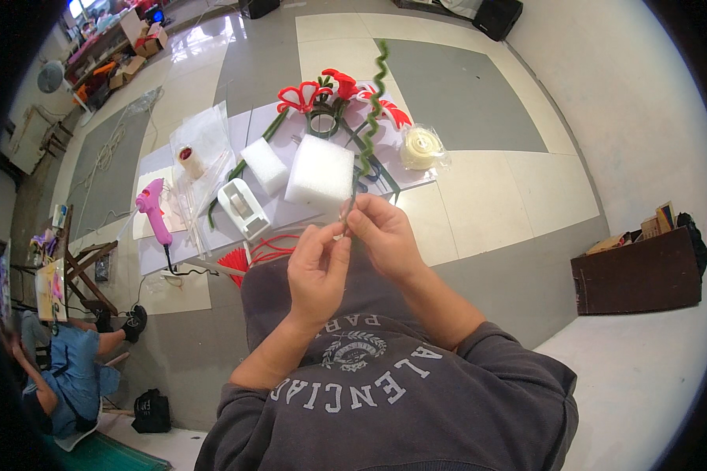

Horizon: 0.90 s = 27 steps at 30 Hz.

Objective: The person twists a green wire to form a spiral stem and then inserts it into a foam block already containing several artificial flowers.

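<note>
My left hand (318, 279) and my right hand (381, 239) are closed in pinches on the thin lower end of a wavy green chenille stem (375, 110), which rises upright above them. Just beyond sit a white foam block (318, 173) and a smaller one (265, 166). Behind these are red-and-white chenille flowers (298, 99) with green stems, and a dark tape roll (322, 122). Left of the blocks is a white tape dispenser (243, 209). Red stems (267, 250) lie beside my left hand. A cream tape roll (423, 147) in plastic is at the right.
The pale work board (204, 247) holds a pink glue gun (155, 212) and a small spool (190, 161). A seated person (78, 373) is at lower left beside wooden stands. A brown box (635, 271) stands against the right wall, and cords (102, 165) lie on the floor.
</note>
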Each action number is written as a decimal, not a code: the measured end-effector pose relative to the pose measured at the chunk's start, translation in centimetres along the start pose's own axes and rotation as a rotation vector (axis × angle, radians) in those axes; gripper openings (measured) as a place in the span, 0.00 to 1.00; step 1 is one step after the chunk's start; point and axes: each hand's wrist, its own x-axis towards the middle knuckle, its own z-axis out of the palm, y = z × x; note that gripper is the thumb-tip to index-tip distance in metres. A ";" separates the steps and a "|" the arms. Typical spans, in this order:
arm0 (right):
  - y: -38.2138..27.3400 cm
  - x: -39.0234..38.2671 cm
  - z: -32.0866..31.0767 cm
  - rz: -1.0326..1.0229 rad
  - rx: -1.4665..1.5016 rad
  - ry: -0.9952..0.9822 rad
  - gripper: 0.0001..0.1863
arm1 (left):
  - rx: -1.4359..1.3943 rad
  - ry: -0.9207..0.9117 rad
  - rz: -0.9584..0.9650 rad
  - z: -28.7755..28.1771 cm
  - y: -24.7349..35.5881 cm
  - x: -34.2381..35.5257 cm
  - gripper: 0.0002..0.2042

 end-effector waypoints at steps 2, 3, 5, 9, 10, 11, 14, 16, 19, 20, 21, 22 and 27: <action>0.1 -0.1 0.0 -0.026 -0.013 0.008 0.05 | 0.023 -0.011 0.038 0.0 0.1 0.1 0.09; 0.2 -0.2 0.1 -0.039 -0.019 0.012 0.05 | 0.025 -0.014 0.043 0.0 0.1 0.1 0.09; 0.4 -0.1 0.1 -0.052 -0.012 0.011 0.05 | 0.028 -0.019 0.054 -0.1 0.1 0.1 0.09; 0.2 -0.2 0.4 -0.064 -0.014 0.021 0.06 | 0.046 -0.020 0.080 -0.2 0.1 0.2 0.10; 0.2 -0.2 0.4 -0.063 -0.015 0.023 0.06 | 0.050 -0.020 0.090 -0.2 0.1 0.2 0.10; 0.2 -0.2 0.4 -0.061 -0.016 0.024 0.06 | 0.054 -0.021 0.100 -0.2 0.1 0.2 0.10; 0.1 -0.3 0.4 -0.059 -0.020 0.026 0.06 | 0.053 -0.032 0.103 -0.3 0.0 0.2 0.10; 0.2 -0.3 0.4 -0.057 -0.016 0.029 0.06 | 0.062 -0.041 0.115 -0.3 0.0 0.2 0.10; 0.3 -0.3 0.4 -0.059 -0.002 0.035 0.05 | 0.073 -0.052 0.125 -0.3 0.2 0.4 0.10; 0.3 -0.3 0.4 -0.064 -0.001 0.037 0.05 | 0.076 -0.055 0.127 -0.3 0.2 0.4 0.10; 0.4 -0.3 0.4 -0.069 0.000 0.038 0.05 | 0.078 -0.060 0.127 -0.3 0.2 0.5 0.10; 0.4 -0.3 0.4 -0.073 -0.009 0.034 0.05 | 0.080 -0.065 0.128 -0.4 0.1 0.5 0.10; -0.9 0.0 0.5 0.010 -0.098 -0.004 0.06 | -0.026 0.016 -0.007 -0.1 -0.1 0.0 0.07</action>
